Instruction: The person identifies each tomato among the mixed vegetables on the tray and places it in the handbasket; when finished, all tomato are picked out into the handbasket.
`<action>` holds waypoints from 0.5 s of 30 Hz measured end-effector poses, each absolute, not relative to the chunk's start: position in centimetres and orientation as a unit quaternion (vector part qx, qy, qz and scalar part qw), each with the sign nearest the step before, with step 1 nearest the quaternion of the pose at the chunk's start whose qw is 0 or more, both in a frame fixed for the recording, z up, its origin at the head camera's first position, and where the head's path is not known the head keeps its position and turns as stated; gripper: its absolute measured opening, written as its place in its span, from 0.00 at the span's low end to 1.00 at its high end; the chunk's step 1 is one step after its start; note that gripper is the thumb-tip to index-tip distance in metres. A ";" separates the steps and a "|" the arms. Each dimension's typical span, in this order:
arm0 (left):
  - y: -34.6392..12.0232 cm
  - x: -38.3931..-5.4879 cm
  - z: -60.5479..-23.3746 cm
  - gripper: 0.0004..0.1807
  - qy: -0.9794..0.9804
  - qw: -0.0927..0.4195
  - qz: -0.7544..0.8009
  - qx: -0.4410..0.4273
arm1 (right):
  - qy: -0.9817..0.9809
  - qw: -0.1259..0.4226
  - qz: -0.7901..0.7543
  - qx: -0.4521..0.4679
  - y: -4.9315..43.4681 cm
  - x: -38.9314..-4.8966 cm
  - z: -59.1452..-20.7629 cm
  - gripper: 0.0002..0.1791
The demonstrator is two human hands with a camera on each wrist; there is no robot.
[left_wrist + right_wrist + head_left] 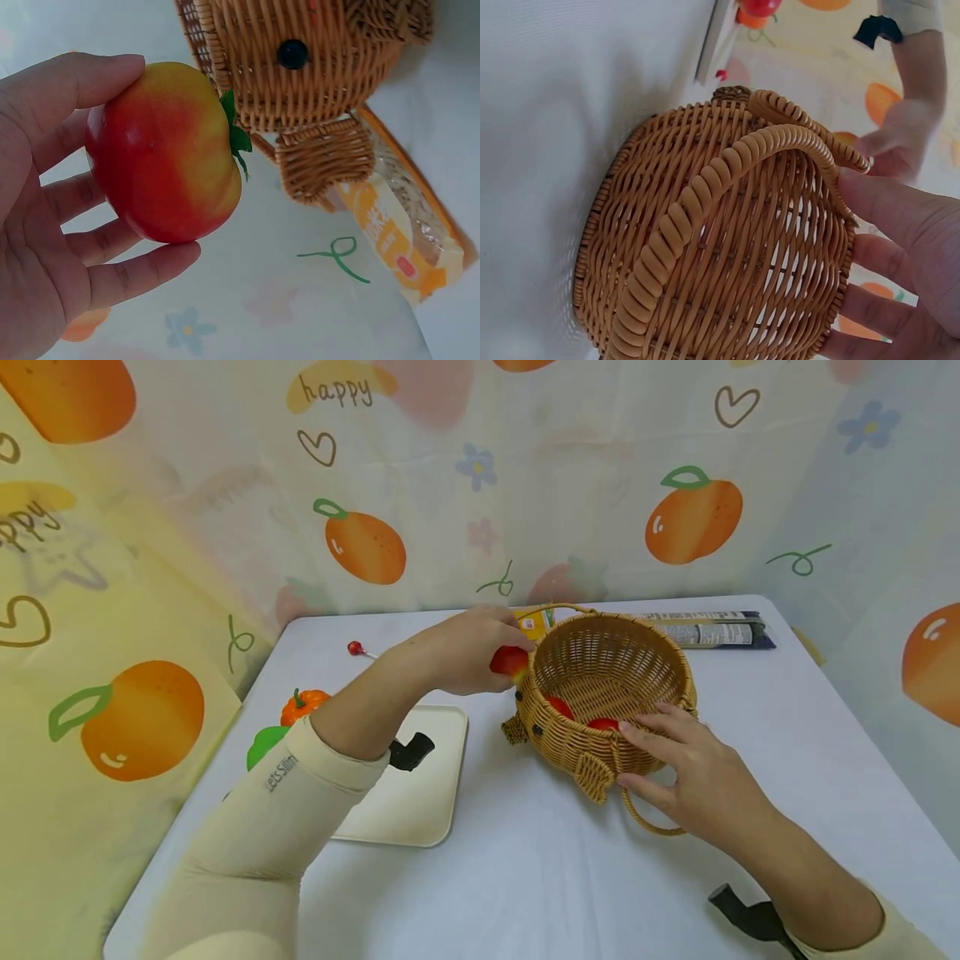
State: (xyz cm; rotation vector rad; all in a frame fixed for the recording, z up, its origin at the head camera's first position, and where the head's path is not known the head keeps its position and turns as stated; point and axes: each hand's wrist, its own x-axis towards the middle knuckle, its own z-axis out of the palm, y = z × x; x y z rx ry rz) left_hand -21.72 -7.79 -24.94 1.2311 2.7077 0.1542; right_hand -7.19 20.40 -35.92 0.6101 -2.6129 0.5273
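My left hand [472,653] holds a red-and-yellow round fruit [161,154] with a green leafy top, thumb on one side and fingers on the other. It is just outside the left rim of a wicker basket [562,750] shaped like an animal, with black button eyes and small woven feet. Inside the basket, two red items [558,706] lie partly hidden by the near wall. On the basket's near right side, my right hand [693,772] grips the rim, thumb by the base of the woven handle [727,161] and fingertips hidden behind the edge.
A cream tray [444,793] is left of the basket, partly under my left forearm. Beyond it are an orange pumpkin-shaped item [303,703], a green item [264,745] and a red lollipop [356,648]. Behind the basket lie a yellow packet [532,624] and long packages [708,634].
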 end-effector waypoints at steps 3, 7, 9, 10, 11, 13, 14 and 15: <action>-7.1 -21.6 -24.6 0.22 0.907 0.086 0.051 0.409 | -0.936 0.202 0.188 0.219 20.4 -7.2 -36.0 0.34; -6.2 -21.5 -24.2 0.22 0.905 0.085 0.053 0.413 | -0.935 0.203 0.189 0.219 20.4 -7.2 -36.0 0.34; -5.7 -21.6 -24.2 0.22 0.901 0.079 0.054 0.423 | -0.936 0.201 0.189 0.217 20.4 -7.2 -35.9 0.33; -5.4 -21.6 -24.2 0.22 0.899 0.075 0.054 0.429 | -0.937 0.199 0.190 0.216 20.4 -7.2 -35.9 0.33; -5.1 -21.6 -24.2 0.22 0.897 0.072 0.052 0.434 | -0.937 0.199 0.190 0.215 20.4 -7.2 -35.9 0.33; -4.5 -21.6 -24.3 0.22 0.895 0.072 0.051 0.438 | -0.937 0.199 0.190 0.215 20.4 -7.2 -36.0 0.34; -4.2 -21.6 -24.4 0.22 0.894 0.072 0.048 0.440 | -0.936 0.200 0.191 0.216 20.4 -7.2 -36.0 0.34; -3.9 -21.6 -24.5 0.22 0.893 0.072 0.045 0.442 | -0.936 0.200 0.192 0.216 20.4 -7.2 -36.0 0.34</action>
